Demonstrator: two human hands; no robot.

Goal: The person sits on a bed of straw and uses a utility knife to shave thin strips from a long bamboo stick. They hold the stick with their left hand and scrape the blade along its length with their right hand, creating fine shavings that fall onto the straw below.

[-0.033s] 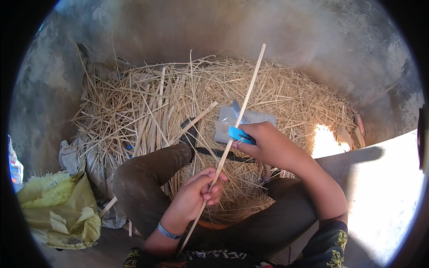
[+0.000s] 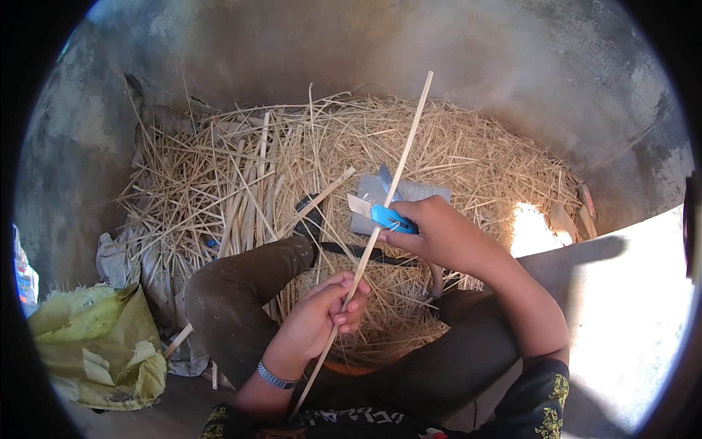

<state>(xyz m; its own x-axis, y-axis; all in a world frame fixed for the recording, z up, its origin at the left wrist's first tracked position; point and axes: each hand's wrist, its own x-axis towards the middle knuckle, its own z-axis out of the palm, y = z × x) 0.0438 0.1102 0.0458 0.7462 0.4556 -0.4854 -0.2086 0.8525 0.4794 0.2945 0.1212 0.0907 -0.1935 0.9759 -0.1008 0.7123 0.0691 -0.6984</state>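
Observation:
A long, thin, pale wooden strip [image 2: 409, 139] runs diagonally from my lap up past both hands. My left hand [image 2: 319, 316] is closed round its lower part, fingers curled over it. Higher up, my right hand [image 2: 442, 234] grips a blue utility knife [image 2: 387, 217] across the strip, its thumb along the handle. The knife's light-catching blade [image 2: 359, 205] sticks out left of the strip. Behind them lies a grey flat pad [image 2: 424, 191], with a bluish metal blade-like piece [image 2: 386, 175] by it, partly hidden by the strip.
Loose shavings [image 2: 453, 139] heap up against a curved grey wall [image 2: 351, 44]. Cut strips [image 2: 252, 190] lie at the left of the heap. My crossed legs [image 2: 241, 285] frame the work. A yellow sack [image 2: 110, 344] slumps at the lower left; bright sunlight falls at right.
The knife has turned slightly in my right hand, so its blade now shows bright to the left of the strip. My left hand holds nearly the same place.

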